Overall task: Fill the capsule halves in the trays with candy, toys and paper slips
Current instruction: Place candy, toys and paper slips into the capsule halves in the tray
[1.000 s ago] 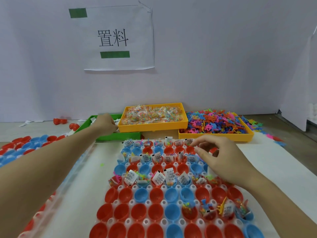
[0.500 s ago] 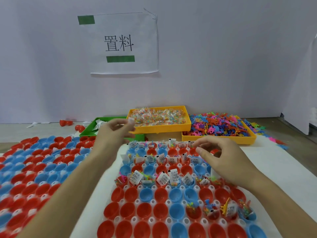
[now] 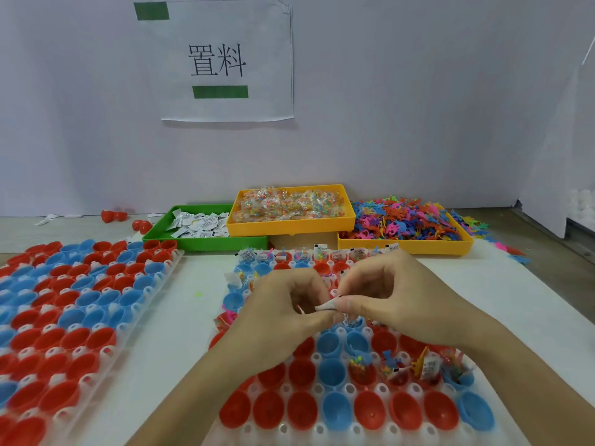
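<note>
Paper slip (image 3: 325,305) pinched between both hands – left hand (image 3: 283,312) and right hand (image 3: 391,296) – held just above the middle rows of the centre capsule tray (image 3: 354,428), long axis roughly left-right; empty halves lie directly below and nearer the person. White tabletop (image 3: 180,317), plain wall behind – green slip bin (image 3: 206,243) beyond.

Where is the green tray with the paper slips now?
In the head view, the green plastic tray sits at the far left of the three supply trays, touching the yellow plastic candy tray on its right.
</note>
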Motion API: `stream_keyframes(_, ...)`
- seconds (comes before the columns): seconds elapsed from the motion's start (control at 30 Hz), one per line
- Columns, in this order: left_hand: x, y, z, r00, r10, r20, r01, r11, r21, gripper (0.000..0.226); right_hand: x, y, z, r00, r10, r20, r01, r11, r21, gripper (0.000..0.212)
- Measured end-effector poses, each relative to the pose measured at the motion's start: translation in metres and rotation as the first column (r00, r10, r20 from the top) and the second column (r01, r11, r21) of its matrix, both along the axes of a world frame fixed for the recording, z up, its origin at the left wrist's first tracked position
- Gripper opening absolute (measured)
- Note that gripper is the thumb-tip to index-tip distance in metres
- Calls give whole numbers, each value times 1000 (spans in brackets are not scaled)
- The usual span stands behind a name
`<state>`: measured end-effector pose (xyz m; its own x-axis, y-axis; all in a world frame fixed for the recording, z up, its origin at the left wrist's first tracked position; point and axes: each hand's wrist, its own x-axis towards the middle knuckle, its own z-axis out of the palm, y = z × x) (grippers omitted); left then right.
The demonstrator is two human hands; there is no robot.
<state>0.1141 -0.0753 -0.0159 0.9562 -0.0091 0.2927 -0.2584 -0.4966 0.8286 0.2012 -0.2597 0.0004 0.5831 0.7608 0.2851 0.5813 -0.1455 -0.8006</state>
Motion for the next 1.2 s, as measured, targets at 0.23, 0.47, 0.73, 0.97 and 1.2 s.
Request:
stream_keyframes(0.23, -4, -5, 4, 996, 12, 83, -21, 994, 103, 7, 1, -4, 3, 1000, -16, 3, 16, 1000, -7, 11)
stream_keyframes(0.47, -5, -4, 4, 999, -16, 41, 11, 991, 131, 9, 1, -6, 7, 1000, -13, 8, 13, 999, -34, 7)
stream_keyframes(0.73, -3, 7, 9, 977, 158, 144, -148, 986, -78, 10, -3, -15, 19, 993, 102, -52, -112, 952, -286, 8)
stream_keyframes(0.97, -2, 8, 8, 974, 181, 133, -173, 983, -70, 11, -8, -11, 17, 992, 106, -69, -125, 905, -407, 7)
stream_keyframes(1.2, -2, 7, 8, 976, 176, 129, -168, 983, -73, 13, -13, -11, 19, 994, 97, -54, -111, 884, -454, 7)
